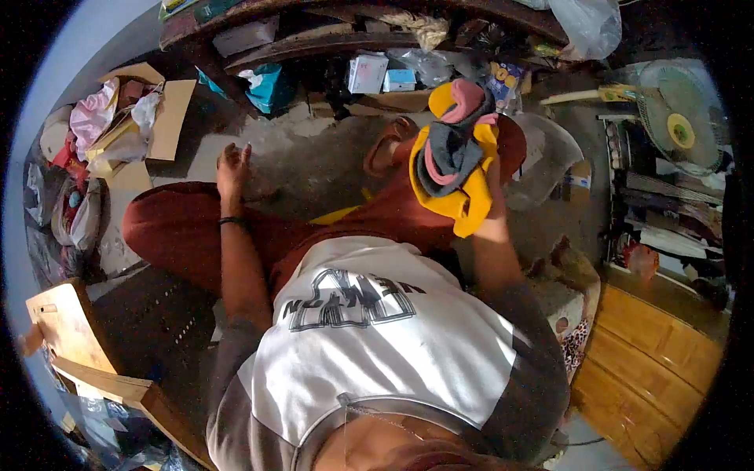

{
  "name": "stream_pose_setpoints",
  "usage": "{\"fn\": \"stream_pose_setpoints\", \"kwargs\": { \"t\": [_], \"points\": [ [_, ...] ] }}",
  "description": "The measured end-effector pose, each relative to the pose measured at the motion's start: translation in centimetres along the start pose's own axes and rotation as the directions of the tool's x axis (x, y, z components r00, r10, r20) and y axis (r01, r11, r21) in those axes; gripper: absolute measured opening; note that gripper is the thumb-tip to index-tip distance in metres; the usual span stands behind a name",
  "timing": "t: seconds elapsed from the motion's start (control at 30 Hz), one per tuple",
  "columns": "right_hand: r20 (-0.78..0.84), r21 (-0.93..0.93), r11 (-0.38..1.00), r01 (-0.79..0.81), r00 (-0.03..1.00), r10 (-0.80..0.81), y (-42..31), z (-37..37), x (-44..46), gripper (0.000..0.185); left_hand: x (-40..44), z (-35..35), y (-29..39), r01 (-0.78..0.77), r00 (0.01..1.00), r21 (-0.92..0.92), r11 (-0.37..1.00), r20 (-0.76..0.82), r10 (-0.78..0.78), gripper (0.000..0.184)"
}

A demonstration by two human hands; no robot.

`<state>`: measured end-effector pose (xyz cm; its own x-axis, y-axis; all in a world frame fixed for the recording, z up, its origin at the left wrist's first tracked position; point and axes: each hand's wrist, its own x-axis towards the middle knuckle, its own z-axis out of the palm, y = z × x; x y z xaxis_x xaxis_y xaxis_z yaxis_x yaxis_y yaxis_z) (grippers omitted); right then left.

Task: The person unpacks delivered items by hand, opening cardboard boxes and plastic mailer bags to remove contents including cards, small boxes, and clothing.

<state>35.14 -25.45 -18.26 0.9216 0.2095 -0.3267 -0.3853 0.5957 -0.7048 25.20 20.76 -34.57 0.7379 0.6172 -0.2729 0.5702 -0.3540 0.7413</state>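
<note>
My right hand [495, 206] is raised over my right leg and grips a bundle of cloth [455, 153] in yellow, dark grey and pink. The layers are folded together and hang over the hand, so most of its fingers are hidden. On the left, my left hand [233, 166] is held up near my left knee, fingers apart and a little curled, with nothing visible in it. A dark band circles that wrist. Between my crossed legs lies a strip of yellow cloth [339, 214], partly covered.
An open cardboard box [174, 118] with cloth and bags stands at the left. Ahead is a low wooden shelf [330, 45] with small boxes and plastic bags beneath. At the right are a fan [679, 129] and wooden drawers [644, 365]. A wooden board [71, 322] stands lower left.
</note>
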Motion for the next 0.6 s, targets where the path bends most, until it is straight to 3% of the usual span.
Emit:
{"fn": "stream_pose_setpoints", "kwargs": {
  "t": [0.07,0.17,0.2,0.3,0.33,0.37,0.4,0.43,0.47,0.5,0.53,0.6],
  "points": [
    [0.008,0.000,1.000,-0.020,1.000,0.020,0.5,0.5,-0.1,0.022,2.5,2.3,-4.2,-0.177,0.984,0.063,0.982,-0.006,0.178,0.063],
    [0.036,-0.035,0.996,-0.083,0.996,0.084,1.0,2.2,-0.4,0.021,-0.5,0.7,-0.3,-0.186,0.977,0.156,0.970,-0.078,0.199,0.068],
    [0.043,-0.045,0.993,-0.107,0.993,0.109,1.2,3.0,-0.6,0.021,-3.4,-0.5,4.1,-0.189,0.943,0.319,0.929,-0.205,0.262,0.068],
    [0.128,-0.184,0.975,-0.122,0.981,0.147,2.9,4.8,1.2,0.020,-6.9,-2.5,9.6,-0.271,0.948,-0.226,0.936,0.105,0.300,0.075],
    [0.266,-0.289,0.957,-0.023,0.958,0.103,5.1,3.7,3.1,0.025,-7.6,-2.5,10.6,-0.254,0.919,-0.408,0.877,0.180,0.350,0.081],
    [0.397,-0.362,0.927,0.099,0.916,0.057,7.2,2.6,4.9,0.032,-8.2,-1.7,11.1,-0.304,0.835,-0.567,0.765,0.229,0.501,0.094],
    [0.447,-0.389,0.906,0.164,0.894,0.030,8.7,3.3,5.3,0.028,-10.8,-2.2,14.1,-0.453,0.744,-0.577,0.680,0.175,0.645,0.104],
    [0.379,-0.492,0.861,0.129,0.922,0.078,9.0,6.2,4.6,0.025,-12.1,-2.0,15.9,-0.583,0.635,-0.587,0.561,0.102,0.766,0.114],
    [0.308,-0.585,0.807,0.084,0.943,0.125,9.4,9.1,3.9,0.023,-13.4,-2.0,16.9,-0.719,0.564,-0.414,0.557,0.119,0.817,0.123],
    [0.381,-0.619,0.751,0.229,0.924,0.033,11.1,9.9,3.6,0.024,-14.8,-2.2,18.9,-0.735,0.590,-0.347,0.583,0.097,0.802,0.126],
    [0.457,-0.634,0.679,0.370,0.888,-0.057,12.3,10.5,3.5,0.025,-15.1,-1.8,18.6,-0.661,0.682,-0.327,0.676,0.114,0.722,0.121],
    [0.566,-0.555,0.714,0.426,0.823,-0.052,12.7,12.1,2.7,0.025,-15.0,-2.3,18.2,-0.626,0.722,-0.352,0.696,0.079,0.688,0.112]
  ]
}}
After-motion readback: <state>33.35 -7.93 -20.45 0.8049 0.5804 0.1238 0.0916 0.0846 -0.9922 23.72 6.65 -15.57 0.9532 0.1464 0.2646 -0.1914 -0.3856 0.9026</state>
